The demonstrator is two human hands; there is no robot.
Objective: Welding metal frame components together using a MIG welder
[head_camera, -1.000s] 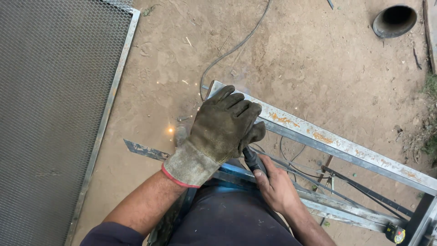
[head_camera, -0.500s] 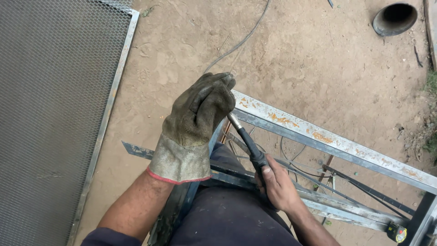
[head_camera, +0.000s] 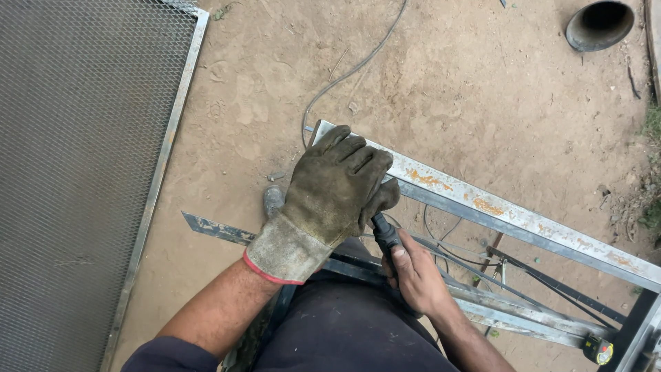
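1. The left hand (head_camera: 329,200) wears a worn, dirty leather work glove with a pale cuff edged in red; it lies palm down, fingers spread and bent over the near end of a rust-spotted steel bar (head_camera: 509,217), covering the bar's corner
2. Whether the gloved fingers actually clamp the bar or only press on it, I cannot tell, since the palm side is hidden
3. The right hand (head_camera: 415,275) is bare and closed tight around the dark handle of a welding electrode holder (head_camera: 384,234), whose tip runs up under the glove's thumb and is hidden there
4. The steel bar slants from the glove down toward the lower right edge, lying over thinner metal strips (head_camera: 523,313) and black cables (head_camera: 551,282)
5. A shoe toe (head_camera: 273,200) shows just left of the glove's cuff on the sandy ground (head_camera: 454,89)
6. A framed mesh panel (head_camera: 82,172) lies flat at the left, well apart from both hands
7. A grey cable (head_camera: 351,69) snakes from the top edge to the bar's end
8. A dark pipe opening (head_camera: 597,24) sits top right; a yellow tape measure (head_camera: 597,350) lies bottom right
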